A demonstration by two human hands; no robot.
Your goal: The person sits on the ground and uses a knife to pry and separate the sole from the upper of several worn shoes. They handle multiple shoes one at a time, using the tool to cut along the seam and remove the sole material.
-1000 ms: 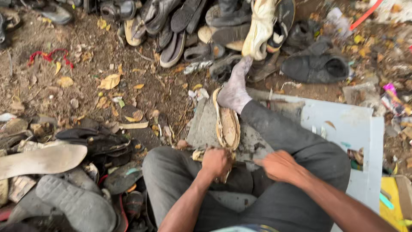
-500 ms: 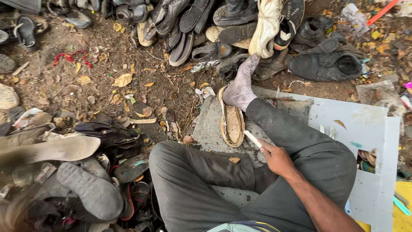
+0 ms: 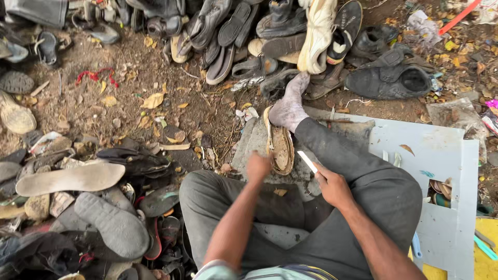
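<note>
I sit on the ground with grey trousers and a dusty socked foot (image 3: 288, 106) stretched forward. A worn tan shoe sole (image 3: 280, 148) lies on a grey slab (image 3: 249, 148), pinned under that foot. My left hand (image 3: 258, 167) is closed into a fist beside the sole's near end, and I cannot tell whether it touches it. My right hand (image 3: 332, 187) grips a thin pale blade-like tool (image 3: 307, 161), its tip pointing toward the sole.
A heap of old shoes and sandals (image 3: 290, 36) lines the far side. More soles and scraps (image 3: 78, 179) pile up at my left. A pale blue board (image 3: 441, 155) lies at the right on littered dirt.
A second ago both hands were at the sole's near end. Then the left hand left view while the right lifted the tool. Now the left hand is back beside the sole.
</note>
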